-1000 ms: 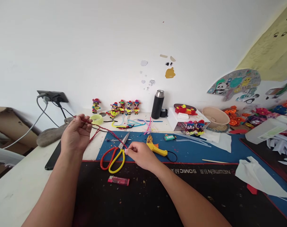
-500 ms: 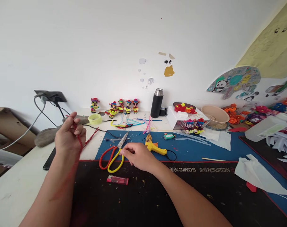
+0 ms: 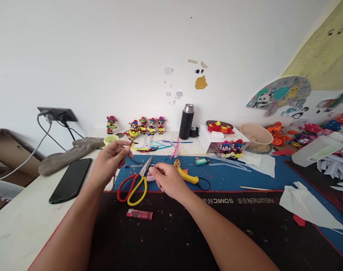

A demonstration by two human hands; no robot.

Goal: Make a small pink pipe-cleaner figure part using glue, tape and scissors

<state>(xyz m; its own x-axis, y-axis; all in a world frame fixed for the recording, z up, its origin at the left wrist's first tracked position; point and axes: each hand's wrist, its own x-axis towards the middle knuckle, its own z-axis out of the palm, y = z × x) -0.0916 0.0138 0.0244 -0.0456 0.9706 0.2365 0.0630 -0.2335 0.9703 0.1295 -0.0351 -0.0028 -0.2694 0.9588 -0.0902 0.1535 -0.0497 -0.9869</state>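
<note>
My left hand [image 3: 111, 160] is raised over the left edge of the blue mat, thumb and forefinger drawn together. Whatever it may be gripping is too small to make out, and no red cord shows hanging from it. Close beside the scissors [image 3: 141, 175], my right hand [image 3: 168, 178] has its fingers closed. A pale pinkish strip [image 3: 150, 178] shows at its fingertips, too blurred to name. The scissors lie with blades apart, one handle red and one yellow. In front of them is a pink lighter [image 3: 139, 214]. A yellow glue gun [image 3: 188, 177] rests just behind my right hand.
A black phone [image 3: 71, 180] and a grey driftwood piece [image 3: 69, 152] lie at left. Along the wall stand several small figures [image 3: 133, 130] and a black flask [image 3: 186, 122]. To the right are a white box [image 3: 208, 139], a beige bowl [image 3: 256, 136] and white paper [image 3: 307, 205].
My left hand has moved right, toward the scissors, uncovering the phone. The red cord that hung from it no longer shows. My right hand has shifted slightly right, off the yellow scissor handle.
</note>
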